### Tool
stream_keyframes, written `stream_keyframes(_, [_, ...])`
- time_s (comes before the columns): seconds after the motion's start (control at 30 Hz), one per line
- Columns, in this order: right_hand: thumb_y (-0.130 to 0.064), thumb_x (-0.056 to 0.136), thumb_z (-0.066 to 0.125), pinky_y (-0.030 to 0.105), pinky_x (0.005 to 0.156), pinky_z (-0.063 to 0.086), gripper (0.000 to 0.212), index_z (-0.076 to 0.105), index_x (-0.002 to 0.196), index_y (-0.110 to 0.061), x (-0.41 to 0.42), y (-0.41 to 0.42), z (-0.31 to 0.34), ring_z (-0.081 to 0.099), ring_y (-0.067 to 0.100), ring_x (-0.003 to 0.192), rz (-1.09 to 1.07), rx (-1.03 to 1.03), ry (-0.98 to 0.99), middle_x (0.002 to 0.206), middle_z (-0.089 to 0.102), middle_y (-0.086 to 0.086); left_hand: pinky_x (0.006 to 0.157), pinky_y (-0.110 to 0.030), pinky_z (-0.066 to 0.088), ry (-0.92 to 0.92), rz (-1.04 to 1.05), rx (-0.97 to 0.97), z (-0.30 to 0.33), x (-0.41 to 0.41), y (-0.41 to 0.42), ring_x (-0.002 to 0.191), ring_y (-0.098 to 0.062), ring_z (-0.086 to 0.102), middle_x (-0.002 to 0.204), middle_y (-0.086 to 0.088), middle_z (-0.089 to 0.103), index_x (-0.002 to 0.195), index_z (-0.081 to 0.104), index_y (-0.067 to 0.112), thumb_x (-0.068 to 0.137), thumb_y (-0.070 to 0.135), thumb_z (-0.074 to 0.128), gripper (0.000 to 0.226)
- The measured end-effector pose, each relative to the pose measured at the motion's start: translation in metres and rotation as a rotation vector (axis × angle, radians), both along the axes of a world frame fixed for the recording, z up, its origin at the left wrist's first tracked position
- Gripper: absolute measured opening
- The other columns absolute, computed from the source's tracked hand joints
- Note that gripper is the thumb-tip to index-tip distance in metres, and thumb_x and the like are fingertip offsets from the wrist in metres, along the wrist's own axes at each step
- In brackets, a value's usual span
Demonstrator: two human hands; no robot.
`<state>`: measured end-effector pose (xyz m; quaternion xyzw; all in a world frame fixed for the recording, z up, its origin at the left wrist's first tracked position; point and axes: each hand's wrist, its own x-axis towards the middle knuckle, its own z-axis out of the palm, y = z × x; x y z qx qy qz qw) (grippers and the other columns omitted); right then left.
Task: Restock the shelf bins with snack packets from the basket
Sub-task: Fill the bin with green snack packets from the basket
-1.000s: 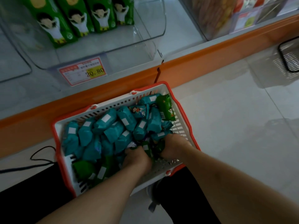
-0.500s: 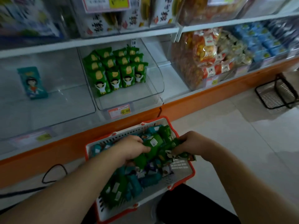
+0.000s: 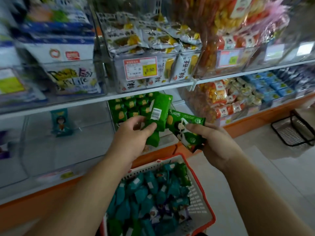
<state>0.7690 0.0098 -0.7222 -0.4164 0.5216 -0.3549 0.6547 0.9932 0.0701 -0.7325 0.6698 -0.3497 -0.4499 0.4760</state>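
My left hand (image 3: 131, 138) grips green snack packets (image 3: 157, 114), barcode side facing me, raised in front of the lower shelf. My right hand (image 3: 214, 142) holds more green packets (image 3: 185, 132) with a cartoon figure on them, just right of the left hand. Behind them a clear bin (image 3: 163, 142) holds rows of the same green packets (image 3: 126, 108). Below my arms the red and white basket (image 3: 201, 193) on the floor is full of teal packets (image 3: 146, 196) and a few green ones.
To the left, a clear bin (image 3: 42, 150) contains a single teal packet (image 3: 60, 122). Upper shelf bins hold white and yellow snack bags (image 3: 153, 48). Orange and blue snacks fill bins to the right. A black wire basket (image 3: 296, 132) sits on the floor at right.
Both hands have lifted out of the basket with green packets and risen to the level of the lower shelf bin. My view has tilted upward to the shelves.
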Motion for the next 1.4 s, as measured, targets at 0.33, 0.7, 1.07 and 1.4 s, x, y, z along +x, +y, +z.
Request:
stream_keyframes(0.33, [-0.029,0.084,0.083,0.035,0.072,0.057,0.02,0.08,0.102,-0.02,0.079,-0.054,-0.059,0.076,0.014,0.086,-0.01,-0.198,0.197,0.091,0.081,-0.002,0.071,-0.018,0.044,-0.292,0.044,-0.021,-0.057,0.017,-0.042,0.085,0.007,0.051,0.097,0.027,0.05,0.11,0.049,0.042,0.1,0.038,0.064,0.018])
stream_keyframes(0.7, [-0.032,0.084,0.075,0.026,0.058,0.044,0.019,0.064,0.096,-0.022,0.111,-0.085,-0.088,0.064,0.013,0.078,0.179,-0.443,0.722,0.082,0.067,-0.006,0.064,-0.027,0.047,-0.249,-0.038,0.258,-0.08,0.017,-0.071,0.085,-0.02,0.063,0.094,0.0,0.065,0.102,0.059,0.027,0.099,0.04,0.061,0.014])
stream_keyframes(1.07, [-0.018,0.087,0.071,0.061,0.09,0.059,0.02,0.075,0.106,-0.022,0.097,-0.086,-0.086,0.075,0.03,0.095,0.066,-0.255,0.143,0.099,0.078,0.008,0.065,-0.024,0.042,-0.16,-0.055,-0.002,-0.056,0.013,-0.066,0.082,0.001,0.061,0.094,0.015,0.062,0.104,0.051,0.036,0.08,0.033,0.079,0.037])
stream_keyframes(1.4, [-0.035,0.086,0.08,0.047,0.08,0.064,0.037,0.065,0.116,-0.019,0.103,-0.088,-0.087,0.078,0.025,0.089,-0.083,-0.175,0.165,0.098,0.078,0.004,0.053,0.001,0.042,-0.045,0.122,-0.102,-0.055,0.024,-0.07,0.077,0.022,0.06,0.103,0.019,0.065,0.122,0.045,0.034,0.082,0.031,0.087,0.058])
